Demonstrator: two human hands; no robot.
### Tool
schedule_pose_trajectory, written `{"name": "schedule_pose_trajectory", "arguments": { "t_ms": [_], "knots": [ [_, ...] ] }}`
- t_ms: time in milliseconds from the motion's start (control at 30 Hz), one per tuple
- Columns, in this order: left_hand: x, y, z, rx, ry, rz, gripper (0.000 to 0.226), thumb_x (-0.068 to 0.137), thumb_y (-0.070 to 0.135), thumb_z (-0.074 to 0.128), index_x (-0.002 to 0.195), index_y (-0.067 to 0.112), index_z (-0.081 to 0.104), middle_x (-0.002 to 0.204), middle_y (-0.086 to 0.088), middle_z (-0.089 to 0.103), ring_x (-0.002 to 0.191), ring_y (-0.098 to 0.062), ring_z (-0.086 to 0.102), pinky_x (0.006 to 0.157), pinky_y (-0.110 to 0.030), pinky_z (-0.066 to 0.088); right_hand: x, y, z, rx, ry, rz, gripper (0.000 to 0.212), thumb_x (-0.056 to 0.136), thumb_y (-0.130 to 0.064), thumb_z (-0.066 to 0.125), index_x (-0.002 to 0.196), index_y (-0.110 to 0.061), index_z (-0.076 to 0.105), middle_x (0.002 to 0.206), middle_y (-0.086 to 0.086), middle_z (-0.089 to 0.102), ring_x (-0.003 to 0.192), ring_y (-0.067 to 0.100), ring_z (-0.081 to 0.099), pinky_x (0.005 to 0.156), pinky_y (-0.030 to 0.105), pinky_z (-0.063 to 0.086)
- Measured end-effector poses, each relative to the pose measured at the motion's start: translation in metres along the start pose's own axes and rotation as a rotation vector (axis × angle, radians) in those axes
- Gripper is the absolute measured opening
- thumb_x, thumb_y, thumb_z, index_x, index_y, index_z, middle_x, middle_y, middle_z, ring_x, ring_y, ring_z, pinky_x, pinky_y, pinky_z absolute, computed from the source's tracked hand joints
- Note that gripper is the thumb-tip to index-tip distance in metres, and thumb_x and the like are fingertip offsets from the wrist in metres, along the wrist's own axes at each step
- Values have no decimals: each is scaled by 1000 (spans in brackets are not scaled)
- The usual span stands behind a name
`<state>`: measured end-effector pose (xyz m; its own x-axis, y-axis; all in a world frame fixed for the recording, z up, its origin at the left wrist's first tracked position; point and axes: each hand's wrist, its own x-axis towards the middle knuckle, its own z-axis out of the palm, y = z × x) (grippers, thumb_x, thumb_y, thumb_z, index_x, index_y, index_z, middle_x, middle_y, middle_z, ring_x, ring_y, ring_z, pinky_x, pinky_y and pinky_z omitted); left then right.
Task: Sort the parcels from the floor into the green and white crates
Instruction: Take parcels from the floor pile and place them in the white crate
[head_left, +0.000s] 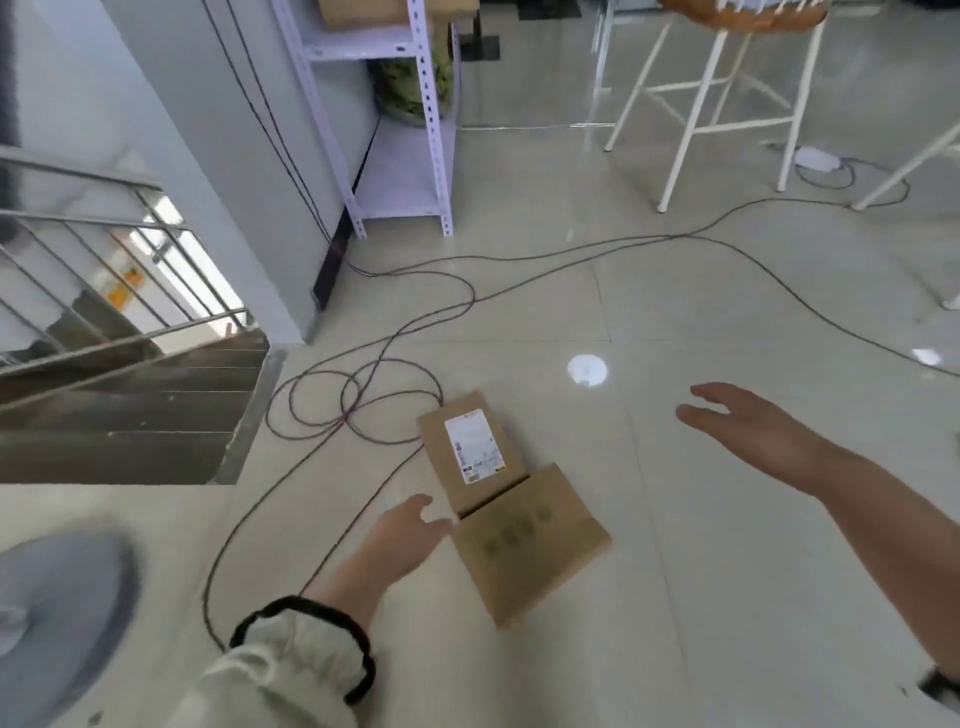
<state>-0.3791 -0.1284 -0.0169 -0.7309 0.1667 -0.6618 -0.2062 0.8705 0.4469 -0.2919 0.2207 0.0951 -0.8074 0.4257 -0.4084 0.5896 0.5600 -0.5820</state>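
Observation:
Two flat brown cardboard parcels lie on the pale tiled floor, touching end to end. The farther parcel (470, 449) carries a white shipping label. The nearer parcel (530, 545) has faint dark printing on top. My left hand (410, 532) hovers with fingers relaxed at the left edge of the nearer parcel, fingertips near the seam between the two. Whether it touches the cardboard is unclear. My right hand (748, 421) is held out flat above the floor, well to the right of both parcels and holding nothing. No crate is in view.
Dark cables (363, 400) loop over the floor just left of and behind the parcels. A stairwell with a metal railing (104, 332) opens at the left. A white metal shelf (410, 171) stands at the back, white stool legs (696, 119) at the back right.

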Motion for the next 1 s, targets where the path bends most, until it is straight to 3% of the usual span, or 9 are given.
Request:
{"name": "schedule_pose_trajectory", "arguments": {
  "t_ms": [300,367,433,500,700,767,867,933,1000],
  "knots": [
    [145,-59,98,-94,-35,-74,87,85,60,54,150,12,22,150,-7,37,135,-26,38,101,-30,34,155,44,203,-24,-186,84,68,94,-49,42,144,-4,33,149,14,35,135,29,36,106,36,31],
    [147,-60,105,-160,-48,-129,80,85,56,57,145,10,31,142,-10,46,125,-28,48,100,-32,41,156,55,239,27,-243,189,67,95,-51,38,142,-4,37,144,14,42,129,30,43,101,36,37],
    [144,-56,111,-189,-35,-120,53,85,47,60,124,13,48,122,-7,57,105,-23,57,91,-34,49,152,60,258,95,-268,260,65,92,-56,37,134,-7,48,133,11,51,117,29,51,97,35,42],
    [141,-50,113,-218,12,-109,35,85,41,62,106,15,52,105,-3,59,91,-19,57,81,-32,51,152,59,261,121,-263,264,57,88,-59,38,115,-12,57,123,9,57,107,28,54,97,39,44],
    [140,-43,88,-274,204,-30,35,87,47,58,107,19,54,99,5,56,89,-14,55,68,-26,43,162,55,257,280,-186,306,56,80,-58,46,109,-11,54,103,11,57,90,29,55,76,40,49],
    [135,-45,78,-331,303,-7,33,86,50,58,103,21,58,93,9,57,80,-8,54,56,-22,37,160,53,258,340,-160,282,47,80,-51,50,100,-9,57,99,12,60,91,30,57,81,44,53],
    [128,-50,69,-418,441,59,21,85,44,63,88,24,60,87,7,62,78,-8,57,55,-21,37,152,46,257,395,-90,165,32,81,-38,55,86,-6,55,92,11,59,88,30,59,85,50,52],
    [126,-56,67,-445,523,110,14,83,33,69,80,25,57,82,4,64,75,-11,59,56,-20,38,148,44,257,373,-40,48,24,82,-28,57,92,-6,56,91,9,57,88,27,58,85,49,51],
    [124,-65,69,-466,567,149,17,81,19,72,82,24,56,81,0,64,73,-13,59,53,-15,39,143,44,260,372,-15,-26,19,81,-17,60,99,-10,55,96,5,59,89,21,56,81,39,50]
  ]
}}
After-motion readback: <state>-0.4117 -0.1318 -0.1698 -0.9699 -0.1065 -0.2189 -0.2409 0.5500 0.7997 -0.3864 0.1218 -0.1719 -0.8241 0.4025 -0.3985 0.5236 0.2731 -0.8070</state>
